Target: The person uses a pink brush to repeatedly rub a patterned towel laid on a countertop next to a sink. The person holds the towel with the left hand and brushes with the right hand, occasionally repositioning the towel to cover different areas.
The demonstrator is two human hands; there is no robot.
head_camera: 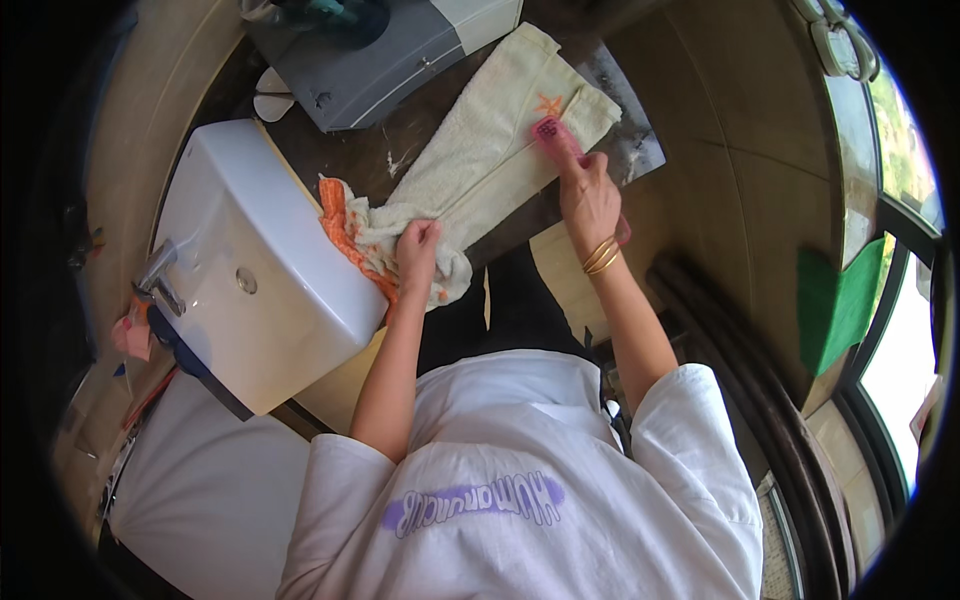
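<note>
A cream towel (480, 142) with an orange star mark near its far end lies flat across a dark countertop, its near end bunched up. My left hand (418, 251) grips the bunched part, beside an orange patterned edge (341, 225). In my right hand (590, 196) is a pink brush (559, 139); its head rests on or just over the towel next to the orange star. The brush's underside is hidden. Gold bangles circle my right wrist.
A white sink (262, 277) with a metal faucet (159, 277) stands left of the towel. Beyond it is a grey box (360, 64), with a white round object (274, 95) beside it. A green cloth (836, 307) hangs at the right by the window.
</note>
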